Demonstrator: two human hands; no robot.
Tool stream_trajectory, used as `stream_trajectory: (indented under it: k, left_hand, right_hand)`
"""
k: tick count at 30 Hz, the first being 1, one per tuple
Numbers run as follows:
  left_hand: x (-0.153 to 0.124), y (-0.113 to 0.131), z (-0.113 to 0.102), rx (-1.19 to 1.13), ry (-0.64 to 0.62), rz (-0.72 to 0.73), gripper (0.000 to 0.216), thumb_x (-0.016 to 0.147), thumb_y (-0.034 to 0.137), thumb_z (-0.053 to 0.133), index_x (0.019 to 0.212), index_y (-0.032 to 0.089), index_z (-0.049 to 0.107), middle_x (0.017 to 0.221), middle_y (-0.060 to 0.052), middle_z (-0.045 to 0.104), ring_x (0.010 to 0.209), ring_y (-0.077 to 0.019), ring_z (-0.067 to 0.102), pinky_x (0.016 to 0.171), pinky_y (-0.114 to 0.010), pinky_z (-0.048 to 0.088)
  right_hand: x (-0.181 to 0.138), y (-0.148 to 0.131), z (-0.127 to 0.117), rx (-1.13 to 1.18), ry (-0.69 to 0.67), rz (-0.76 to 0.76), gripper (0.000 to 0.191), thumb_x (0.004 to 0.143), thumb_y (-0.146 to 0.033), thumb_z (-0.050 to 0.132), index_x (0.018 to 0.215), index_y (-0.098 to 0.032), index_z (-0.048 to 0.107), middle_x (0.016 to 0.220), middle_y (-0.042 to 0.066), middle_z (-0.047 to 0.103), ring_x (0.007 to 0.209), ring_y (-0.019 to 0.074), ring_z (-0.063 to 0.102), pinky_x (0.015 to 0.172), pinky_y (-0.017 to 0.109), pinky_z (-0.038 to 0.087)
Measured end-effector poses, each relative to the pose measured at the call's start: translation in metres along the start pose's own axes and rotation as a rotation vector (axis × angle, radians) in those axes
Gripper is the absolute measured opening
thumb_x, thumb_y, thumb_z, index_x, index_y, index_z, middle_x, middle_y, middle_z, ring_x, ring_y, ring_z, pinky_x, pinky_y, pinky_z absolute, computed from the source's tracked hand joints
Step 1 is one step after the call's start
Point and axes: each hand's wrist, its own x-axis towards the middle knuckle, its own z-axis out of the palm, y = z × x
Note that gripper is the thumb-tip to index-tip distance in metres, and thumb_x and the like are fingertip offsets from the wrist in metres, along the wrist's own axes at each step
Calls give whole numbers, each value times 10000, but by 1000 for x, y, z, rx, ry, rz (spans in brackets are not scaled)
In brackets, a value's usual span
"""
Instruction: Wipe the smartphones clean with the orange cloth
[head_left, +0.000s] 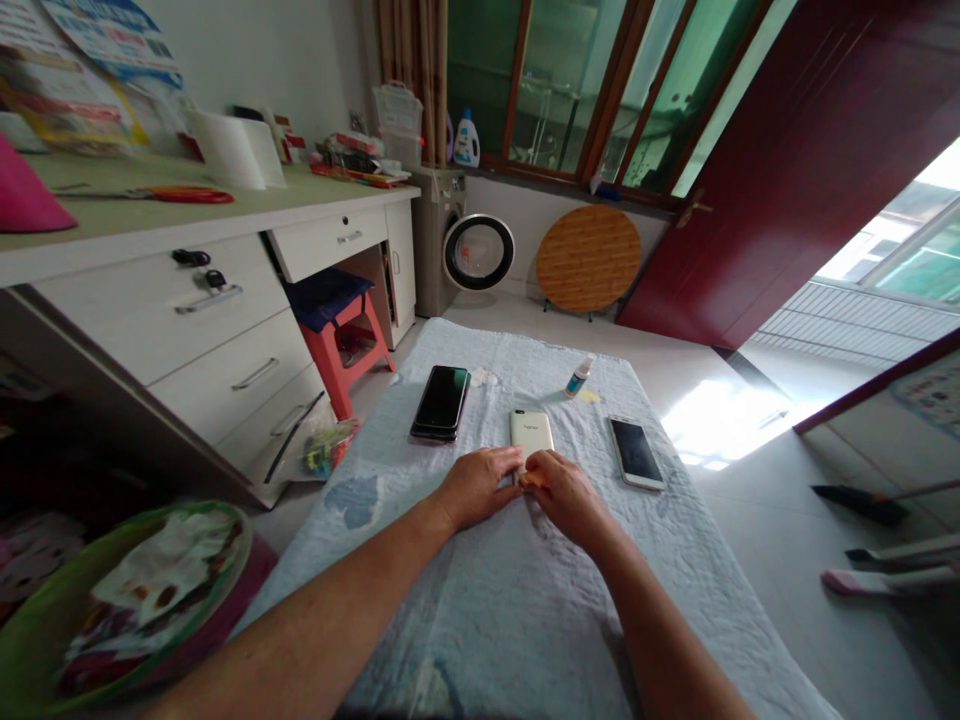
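A white phone (530,432) lies back side up in the middle of a pale blue cloth (480,600) spread over a table. My left hand (480,485) rests on the cloth with its fingertips against the phone's near edge. My right hand (561,490) meets it there, fingers curled at the same edge; what they pinch is hidden. A black phone (441,401) lies to the left, screen up. A white-rimmed phone (635,452) lies to the right, screen up. A small spray bottle (578,377) lies on its side behind them.
A white desk with drawers (225,330) stands at the left, a red stool (341,340) under it. A green basin (112,610) with wrappers sits at the near left. A round wooden board (589,257) and a fan (478,252) lean on the far wall. Brooms (877,500) lie on the floor at the right.
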Motion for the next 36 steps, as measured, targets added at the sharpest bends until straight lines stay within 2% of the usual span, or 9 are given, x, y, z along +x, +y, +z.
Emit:
stream_trajectory:
  k: [5, 11, 19, 24, 27, 36]
  left_hand:
    - [0, -2, 1, 29, -3, -8, 389, 836, 340, 634, 1207, 221, 635, 1389, -67, 533, 1237, -236, 537, 1053, -354, 401]
    - [1, -1, 1, 53, -12, -3, 402, 824, 297, 657, 1213, 199, 631, 1381, -81, 539, 1231, -237, 543, 1054, -356, 404]
    - [1, 0, 0, 66, -16, -5, 401, 836, 318, 644, 1221, 206, 627, 1391, -69, 528, 1238, -228, 539, 1056, -340, 401]
    - [1, -2, 2, 51, -1, 15, 403, 853, 354, 624, 1223, 195, 623, 1369, -82, 550, 1243, -228, 535, 1053, -344, 406]
    - [2, -2, 3, 49, 8, 24, 397, 864, 377, 611, 1212, 187, 628, 1357, -91, 561, 1238, -234, 540, 1047, -350, 413]
    - [1, 2, 0, 71, -12, 29, 354, 883, 376, 573, 1207, 244, 625, 1361, -52, 562, 1225, -232, 548, 1043, -346, 414]
  right_hand:
    - [-6, 11, -15, 6, -50, 13, 55, 812, -131, 576, 836, -180, 572, 838, 7, 576, 718, 119, 523, 646, 216, 341]
    - [-9, 21, -28, -55, -71, 80, 26, 813, -150, 580, 810, -176, 576, 820, 7, 563, 722, 122, 523, 656, 222, 344]
    - [-10, 7, -13, -30, -86, 19, 120, 786, -114, 570, 884, -182, 576, 899, 18, 536, 780, 130, 515, 700, 233, 370]
    - [-10, -4, -15, 68, -123, -109, 150, 734, -52, 559, 812, -174, 601, 880, 20, 525, 790, 125, 516, 737, 232, 400]
    - [-9, -5, -12, 82, -142, -134, 140, 736, -43, 555, 771, -172, 598, 893, 20, 521, 793, 118, 517, 733, 222, 408]
    - [-8, -14, 6, -186, -56, -38, 99, 834, -89, 524, 870, -175, 555, 909, 41, 526, 811, 150, 498, 738, 249, 388]
